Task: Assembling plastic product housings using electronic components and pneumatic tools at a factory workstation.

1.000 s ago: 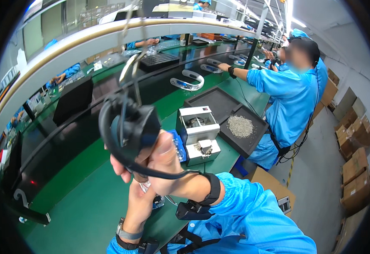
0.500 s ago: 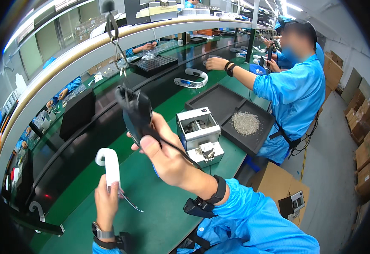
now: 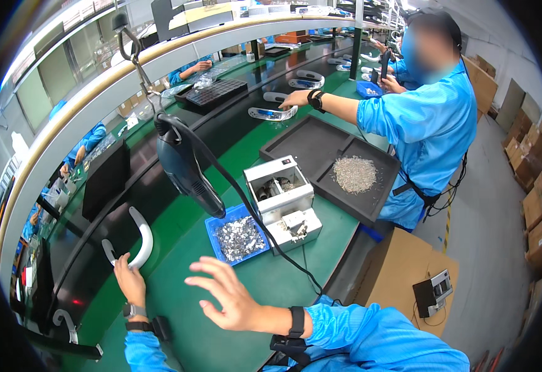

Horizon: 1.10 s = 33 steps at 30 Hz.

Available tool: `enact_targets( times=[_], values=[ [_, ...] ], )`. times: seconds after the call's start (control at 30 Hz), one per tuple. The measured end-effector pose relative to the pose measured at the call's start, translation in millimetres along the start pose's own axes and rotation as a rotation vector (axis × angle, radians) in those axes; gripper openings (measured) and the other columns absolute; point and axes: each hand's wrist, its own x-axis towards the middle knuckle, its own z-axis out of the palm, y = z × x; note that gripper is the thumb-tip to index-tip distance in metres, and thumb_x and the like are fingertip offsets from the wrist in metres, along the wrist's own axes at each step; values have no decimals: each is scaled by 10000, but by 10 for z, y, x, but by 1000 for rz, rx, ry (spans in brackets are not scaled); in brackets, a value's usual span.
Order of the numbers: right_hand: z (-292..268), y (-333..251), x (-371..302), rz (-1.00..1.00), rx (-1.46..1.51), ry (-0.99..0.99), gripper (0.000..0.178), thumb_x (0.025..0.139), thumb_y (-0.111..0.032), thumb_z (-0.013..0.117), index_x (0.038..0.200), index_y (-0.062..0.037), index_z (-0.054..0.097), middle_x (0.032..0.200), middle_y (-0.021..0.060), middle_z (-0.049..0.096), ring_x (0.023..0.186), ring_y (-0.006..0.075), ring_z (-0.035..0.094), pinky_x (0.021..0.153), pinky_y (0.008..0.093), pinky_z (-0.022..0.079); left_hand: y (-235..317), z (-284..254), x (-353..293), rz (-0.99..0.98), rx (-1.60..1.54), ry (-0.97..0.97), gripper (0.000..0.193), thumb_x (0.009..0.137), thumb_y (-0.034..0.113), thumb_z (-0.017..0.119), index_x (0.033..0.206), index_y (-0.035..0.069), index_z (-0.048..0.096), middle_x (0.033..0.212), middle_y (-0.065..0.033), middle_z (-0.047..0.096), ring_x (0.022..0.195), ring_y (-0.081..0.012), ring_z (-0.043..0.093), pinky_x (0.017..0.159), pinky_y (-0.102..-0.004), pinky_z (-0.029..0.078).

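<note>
Here's my left hand (image 3: 131, 285), fingers right up against the bend of a white curved piece (image 3: 147, 239), which sits at the left of the green tabletop (image 3: 209, 350), by the black strip (image 3: 91, 260); whether they're closed around it, I can't tell. Over to my right hand (image 3: 228, 301): it's up above the tabletop, fingers spread wide, holding nothing at all. Just beyond it sits a blue tray (image 3: 246, 256), loaded with small shiny bits, and right beside that a white machine (image 3: 292, 204) with an open top. A dark power screwdriver (image 3: 184, 168) hangs over the bench, nose slanting down toward the blue tray. Farther along, a black tray (image 3: 305, 142) carries a heap of tiny pale pieces (image 3: 356, 174), and a co-worker (image 3: 420, 118) in blue has one hand at another white piece (image 3: 273, 114).
</note>
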Motion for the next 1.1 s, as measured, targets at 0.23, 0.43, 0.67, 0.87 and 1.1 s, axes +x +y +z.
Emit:
enact_targets(
  times=[0.23, 0.43, 0.67, 0.87, 1.1],
  values=[
    [821, 449, 138, 478, 469, -255, 120, 929, -83, 555, 1008, -20, 619, 724, 58, 648, 629, 119, 617, 582, 282, 501, 951, -171, -282, -569, -1332, -151, 260, 960, 70, 559, 1206, -6, 592, 1093, -98, 655, 969, -156, 621, 814, -285, 512],
    [1204, 803, 65, 653, 574, -163, 184, 975, -130, 524, 859, 0, 582, 679, 31, 598, 584, 76, 549, 530, 259, 463, 1079, -31, -549, -705, -1423, -75, 166, 979, 98, 533, 1098, -3, 591, 856, -26, 629, 667, -66, 551, 549, -189, 417],
    [1273, 973, 36, 525, 410, -188, 226, 965, -165, 546, 886, 30, 627, 684, 116, 645, 597, 148, 607, 559, 316, 489, 1081, 47, -552, -660, -1284, -132, 142, 991, 93, 505, 999, 11, 621, 801, 16, 596, 632, -28, 491, 532, -171, 377],
    [1266, 967, 80, 516, 385, -202, 223, 949, -179, 572, 931, 31, 646, 714, 183, 639, 593, 213, 617, 563, 344, 479, 1084, 48, -510, -633, -1237, -130, 175, 1005, 111, 482, 982, 18, 629, 786, 37, 581, 632, -12, 460, 529, -167, 343],
    [1195, 963, 101, 534, 339, -264, 252, 938, -208, 564, 1029, -11, 693, 832, 208, 683, 715, 323, 686, 618, 383, 520, 1071, 93, -532, -609, -1240, -122, 185, 1006, 113, 476, 982, 21, 635, 783, 51, 576, 634, 0, 438, 532, -167, 322]
  ],
)
